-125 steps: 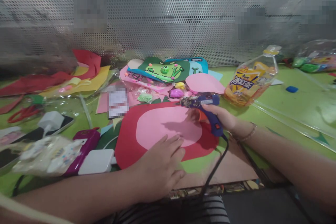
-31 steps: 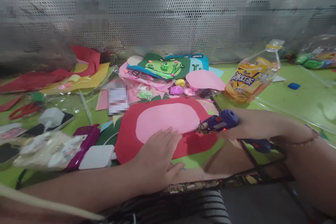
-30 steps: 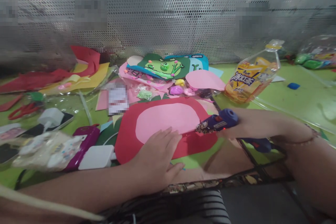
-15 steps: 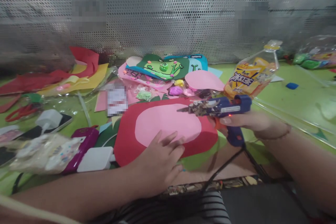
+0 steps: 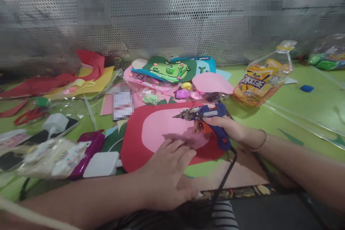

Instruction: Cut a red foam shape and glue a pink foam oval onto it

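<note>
My right hand [image 5: 233,129] grips a blue hot glue gun [image 5: 208,113] with an orange trigger, its nozzle pointing left and held over a pink rounded sheet [image 5: 156,125]. The pink sheet lies on a larger red rounded sheet [image 5: 132,147], itself on green sheets and a tan board [image 5: 242,172]. At the front edge of the red sheet, my left hand [image 5: 169,172] rests with its fingers apart, holding nothing. From the gun a black cord [image 5: 225,183] runs down toward the table's edge.
An iced-tea bottle [image 5: 260,82] stands behind on the right. Decorated cutouts [image 5: 172,70] and bagged clay [image 5: 151,97] lie at the back. To the left are a white charger [image 5: 101,163], a purple device [image 5: 86,147], red scissors [image 5: 29,115] and red paper [image 5: 43,82].
My right hand has brought the glue gun left and lower, over the pink sheet. My left hand has drawn slightly toward me, its thumb now showing near the front edge.
</note>
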`<state>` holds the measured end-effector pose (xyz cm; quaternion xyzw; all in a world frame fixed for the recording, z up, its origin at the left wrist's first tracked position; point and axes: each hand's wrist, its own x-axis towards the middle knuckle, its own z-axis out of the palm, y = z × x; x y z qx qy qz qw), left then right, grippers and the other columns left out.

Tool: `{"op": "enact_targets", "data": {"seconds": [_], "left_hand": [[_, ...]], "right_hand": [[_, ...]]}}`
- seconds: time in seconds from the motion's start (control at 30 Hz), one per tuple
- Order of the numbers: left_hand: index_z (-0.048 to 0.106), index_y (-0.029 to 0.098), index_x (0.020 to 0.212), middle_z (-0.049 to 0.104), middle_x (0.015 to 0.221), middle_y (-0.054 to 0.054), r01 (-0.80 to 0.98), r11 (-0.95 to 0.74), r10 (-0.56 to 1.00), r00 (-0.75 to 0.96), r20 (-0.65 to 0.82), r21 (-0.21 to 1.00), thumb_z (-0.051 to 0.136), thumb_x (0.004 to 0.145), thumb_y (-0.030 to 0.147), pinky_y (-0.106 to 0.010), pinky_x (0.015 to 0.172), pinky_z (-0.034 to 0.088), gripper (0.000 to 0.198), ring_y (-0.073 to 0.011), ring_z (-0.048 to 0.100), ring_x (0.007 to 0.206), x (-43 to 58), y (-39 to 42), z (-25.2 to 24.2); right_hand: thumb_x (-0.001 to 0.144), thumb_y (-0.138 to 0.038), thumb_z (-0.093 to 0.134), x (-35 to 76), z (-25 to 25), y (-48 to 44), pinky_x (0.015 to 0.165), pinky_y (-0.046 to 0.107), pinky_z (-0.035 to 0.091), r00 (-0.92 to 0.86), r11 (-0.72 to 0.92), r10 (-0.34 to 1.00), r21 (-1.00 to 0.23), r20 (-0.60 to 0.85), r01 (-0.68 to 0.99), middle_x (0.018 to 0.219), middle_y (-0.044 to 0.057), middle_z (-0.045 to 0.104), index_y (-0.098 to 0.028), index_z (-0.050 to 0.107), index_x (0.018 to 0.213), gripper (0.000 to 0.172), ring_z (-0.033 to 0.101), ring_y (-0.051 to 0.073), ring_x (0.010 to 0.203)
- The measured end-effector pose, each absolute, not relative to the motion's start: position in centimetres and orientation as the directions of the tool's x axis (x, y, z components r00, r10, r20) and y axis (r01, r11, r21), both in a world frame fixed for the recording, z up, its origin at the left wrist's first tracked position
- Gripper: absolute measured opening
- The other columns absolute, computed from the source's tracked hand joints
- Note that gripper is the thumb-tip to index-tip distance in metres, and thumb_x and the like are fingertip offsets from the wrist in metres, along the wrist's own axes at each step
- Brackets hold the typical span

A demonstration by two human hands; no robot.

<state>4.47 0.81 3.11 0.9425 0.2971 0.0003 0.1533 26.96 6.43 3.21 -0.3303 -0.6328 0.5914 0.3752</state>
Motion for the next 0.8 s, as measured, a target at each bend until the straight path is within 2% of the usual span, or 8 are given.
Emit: {"op": "enact_targets", "data": {"seconds": [0.13, 0.3, 0.47, 0.6, 0.8], "left_hand": [[0.04, 0.013, 0.133, 0.04, 0.14, -0.015, 0.568, -0.759, 0.563, 0.818, -0.116, 0.319, 0.04, 0.079, 0.069, -0.058, 0.106, 0.02, 0.078, -0.0363, 0.029, 0.131, 4.4, 0.9, 3.1], [0.034, 0.012, 0.137, 0.036, 0.143, -0.014, 0.567, -0.764, 0.554, 0.821, -0.135, 0.308, 0.037, 0.079, 0.07, -0.057, 0.107, 0.017, 0.082, -0.0356, 0.026, 0.132, 4.3, 0.9, 3.1], [0.034, 0.013, 0.138, 0.037, 0.143, -0.013, 0.563, -0.798, 0.564, 0.823, -0.062, 0.214, 0.031, 0.084, 0.066, -0.051, 0.109, 0.017, 0.076, -0.0324, 0.029, 0.131, 4.1, 1.0, 2.6], [0.035, 0.013, 0.138, 0.036, 0.143, -0.015, 0.6, -0.79, 0.602, 0.798, -0.023, 0.129, 0.03, 0.085, 0.064, -0.051, 0.108, 0.017, 0.073, -0.0325, 0.027, 0.132, 4.0, 1.1, 2.2], [0.035, 0.015, 0.138, 0.03, 0.146, -0.016, 0.629, -0.771, 0.632, 0.775, 0.007, 0.101, 0.035, 0.085, 0.062, -0.052, 0.106, 0.022, 0.072, -0.0343, 0.023, 0.134, 4.0, 1.1, 2.0]], "right_hand": [[0.076, -0.036, 0.058, 26.6, 3.3, 6.5, 0.07, 0.029, 0.051, -0.462, 0.025, 0.886, -0.999, 0.037, -0.034, 0.068, 0.003, 0.069, -0.017, 0.067, 0.067, 0.023, 0.063, 0.017, 0.066], [0.074, -0.038, 0.061, 26.6, 3.0, 6.4, 0.07, 0.03, 0.051, -0.439, -0.07, 0.897, -0.997, -0.058, -0.012, 0.071, 0.003, 0.069, -0.017, 0.068, 0.071, 0.023, 0.064, 0.017, 0.067], [0.074, -0.045, 0.062, 27.2, 2.5, 6.8, 0.071, 0.031, 0.051, -0.392, -0.116, 0.911, -0.992, -0.127, 0.051, 0.071, 0.003, 0.069, -0.016, 0.067, 0.074, 0.029, 0.061, 0.015, 0.062], [0.078, -0.045, 0.058, 28.0, 2.7, 7.5, 0.069, 0.028, 0.05, -0.438, -0.072, 0.892, -0.992, -0.111, 0.105, 0.069, 0.004, 0.068, -0.016, 0.066, 0.075, 0.031, 0.063, 0.016, 0.065], [0.081, -0.045, 0.053, 29.0, 3.3, 8.1, 0.061, 0.025, 0.05, -0.443, -0.11, 0.886, -0.99, -0.137, 0.085, 0.062, 0.004, 0.066, -0.016, 0.065, 0.075, 0.032, 0.062, 0.015, 0.058]]}}
